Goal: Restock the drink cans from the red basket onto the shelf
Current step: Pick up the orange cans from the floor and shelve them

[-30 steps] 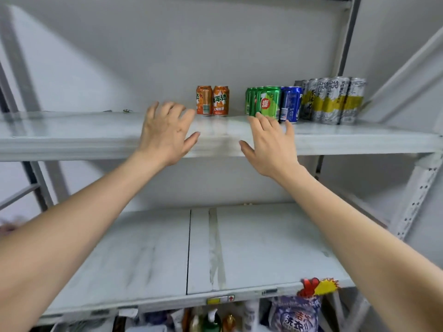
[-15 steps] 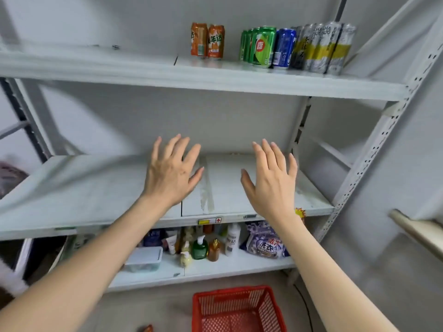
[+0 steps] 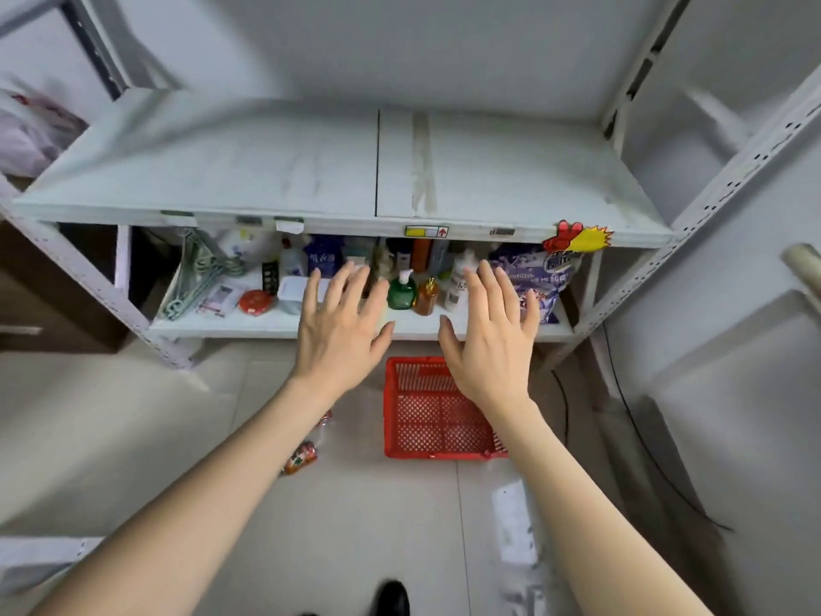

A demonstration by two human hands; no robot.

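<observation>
The view had dropped from the stocked top shelf, now out of frame, to the basket (image 3: 392, 406) at lower centre, seemingly empty, with left hand (image 3: 342, 331) and right hand (image 3: 493, 344) hovering above it, each grip spread apart and empty, and one can (image 3: 303, 457) on the floor just left, probably next.
</observation>
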